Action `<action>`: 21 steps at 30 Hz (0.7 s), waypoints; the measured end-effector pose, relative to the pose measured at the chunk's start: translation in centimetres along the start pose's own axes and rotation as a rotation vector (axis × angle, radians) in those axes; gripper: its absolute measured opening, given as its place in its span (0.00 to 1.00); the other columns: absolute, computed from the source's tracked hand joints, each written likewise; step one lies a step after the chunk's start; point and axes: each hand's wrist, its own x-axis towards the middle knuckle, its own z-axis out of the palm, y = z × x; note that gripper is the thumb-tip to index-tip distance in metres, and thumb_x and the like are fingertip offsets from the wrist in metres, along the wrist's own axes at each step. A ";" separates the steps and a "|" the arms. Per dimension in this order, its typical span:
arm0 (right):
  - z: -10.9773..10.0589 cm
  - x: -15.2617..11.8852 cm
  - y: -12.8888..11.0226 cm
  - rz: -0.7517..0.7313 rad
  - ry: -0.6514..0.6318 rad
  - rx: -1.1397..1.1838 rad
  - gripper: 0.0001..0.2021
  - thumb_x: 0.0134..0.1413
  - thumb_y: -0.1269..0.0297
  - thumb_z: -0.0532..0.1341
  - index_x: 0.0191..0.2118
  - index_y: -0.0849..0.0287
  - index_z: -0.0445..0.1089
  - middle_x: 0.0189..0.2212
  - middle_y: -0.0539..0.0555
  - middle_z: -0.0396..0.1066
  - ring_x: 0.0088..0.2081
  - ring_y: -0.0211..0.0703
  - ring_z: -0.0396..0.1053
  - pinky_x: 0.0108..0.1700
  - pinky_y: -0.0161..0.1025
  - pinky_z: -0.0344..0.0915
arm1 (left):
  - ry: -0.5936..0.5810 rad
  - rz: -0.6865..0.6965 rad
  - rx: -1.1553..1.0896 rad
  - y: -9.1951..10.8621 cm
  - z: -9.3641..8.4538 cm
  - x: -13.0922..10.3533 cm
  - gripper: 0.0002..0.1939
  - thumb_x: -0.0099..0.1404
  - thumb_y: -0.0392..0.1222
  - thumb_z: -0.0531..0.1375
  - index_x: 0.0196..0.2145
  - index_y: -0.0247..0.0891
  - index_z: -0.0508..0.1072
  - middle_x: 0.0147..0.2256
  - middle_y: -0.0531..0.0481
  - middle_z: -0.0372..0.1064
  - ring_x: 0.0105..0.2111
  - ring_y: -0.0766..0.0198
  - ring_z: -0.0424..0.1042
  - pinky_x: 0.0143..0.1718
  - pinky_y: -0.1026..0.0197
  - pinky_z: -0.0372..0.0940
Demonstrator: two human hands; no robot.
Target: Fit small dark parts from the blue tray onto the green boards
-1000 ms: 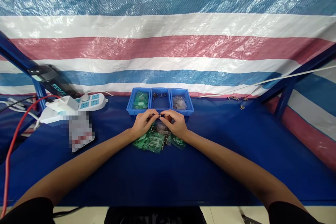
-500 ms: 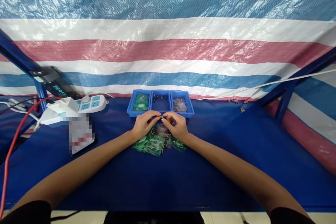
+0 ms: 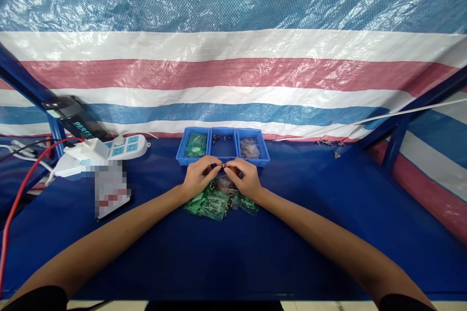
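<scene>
My left hand (image 3: 199, 175) and my right hand (image 3: 244, 179) meet fingertip to fingertip over the table. Between them they pinch a small metal part (image 3: 222, 165), too small to name exactly. Under and in front of the hands lies a pile of green plastic packets (image 3: 211, 204), along with clear packets (image 3: 225, 184) and loose small metal pieces. Just beyond the fingers stand three blue bins: the left bin (image 3: 180, 153) holds green packets, the middle bin (image 3: 226, 148) a few small metal parts, and the right bin (image 3: 263, 153) clear packets.
A white power strip (image 3: 131, 146) with plugs and cables lies at the left, near a black bottle (image 3: 78, 119) and a blurred flat object (image 3: 113, 189). Small metal pieces (image 3: 336, 155) are scattered at the back right. A striped sheet (image 3: 233, 73) hangs behind the blue table (image 3: 233, 257).
My hands stay together at the same place, with slight finger movement around the small metal part. The whole view has shifted a little.
</scene>
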 end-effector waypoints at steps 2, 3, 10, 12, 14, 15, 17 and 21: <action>-0.1 0.0 0.0 0.007 -0.006 0.002 0.09 0.60 0.61 0.55 0.36 0.59 0.70 0.23 0.52 0.66 0.23 0.37 0.62 0.26 0.36 0.62 | 0.003 -0.022 -0.003 0.0 0.0 -0.1 0.06 0.65 0.39 0.57 0.39 0.36 0.71 0.30 0.50 0.72 0.18 0.74 0.63 0.23 0.69 0.63; -0.1 0.0 0.0 0.012 -0.006 0.002 0.09 0.60 0.61 0.55 0.36 0.59 0.70 0.23 0.52 0.66 0.23 0.37 0.62 0.26 0.36 0.62 | 0.002 -0.023 -0.007 0.0 0.0 -0.1 0.06 0.65 0.38 0.57 0.39 0.36 0.71 0.29 0.51 0.72 0.17 0.74 0.63 0.22 0.69 0.62; -0.2 0.1 -0.2 0.016 -0.001 0.010 0.09 0.61 0.63 0.54 0.36 0.60 0.70 0.25 0.53 0.68 0.24 0.37 0.63 0.26 0.36 0.62 | 0.028 0.011 0.002 -0.2 0.0 -0.2 0.05 0.63 0.37 0.57 0.38 0.36 0.71 0.25 0.53 0.72 0.15 0.75 0.62 0.21 0.71 0.61; -0.2 0.1 -0.1 0.012 0.001 0.013 0.09 0.61 0.64 0.54 0.36 0.60 0.70 0.25 0.53 0.68 0.24 0.37 0.63 0.26 0.36 0.62 | 0.019 0.010 0.001 -0.2 0.0 -0.2 0.05 0.64 0.37 0.57 0.37 0.35 0.71 0.26 0.53 0.71 0.16 0.75 0.62 0.21 0.71 0.61; -0.2 0.1 -0.1 0.005 0.005 0.022 0.09 0.61 0.65 0.55 0.36 0.60 0.70 0.25 0.53 0.68 0.23 0.37 0.63 0.26 0.35 0.61 | 0.014 0.012 0.005 -0.2 -0.1 -0.2 0.05 0.64 0.37 0.57 0.37 0.35 0.71 0.27 0.52 0.70 0.17 0.75 0.62 0.22 0.70 0.62; -0.2 0.1 -0.1 0.000 0.007 0.027 0.08 0.61 0.65 0.55 0.36 0.61 0.70 0.24 0.53 0.68 0.23 0.37 0.62 0.25 0.35 0.61 | 0.012 0.017 0.005 -0.2 -0.1 -0.2 0.05 0.65 0.37 0.57 0.37 0.35 0.71 0.28 0.51 0.70 0.18 0.74 0.62 0.23 0.70 0.62; -0.2 0.0 -0.1 -0.005 0.011 0.030 0.08 0.60 0.66 0.55 0.37 0.61 0.70 0.25 0.53 0.67 0.23 0.36 0.62 0.26 0.35 0.61 | 0.002 0.027 0.000 -0.2 -0.1 -0.1 0.06 0.65 0.37 0.56 0.39 0.36 0.72 0.31 0.49 0.71 0.20 0.73 0.63 0.24 0.69 0.62; -0.2 0.0 -0.1 0.000 0.015 0.022 0.07 0.60 0.66 0.55 0.37 0.60 0.70 0.25 0.53 0.67 0.24 0.37 0.62 0.27 0.36 0.62 | -0.027 0.034 -0.011 -0.1 -0.1 0.1 0.08 0.66 0.36 0.55 0.42 0.36 0.72 0.35 0.46 0.71 0.28 0.68 0.68 0.30 0.66 0.65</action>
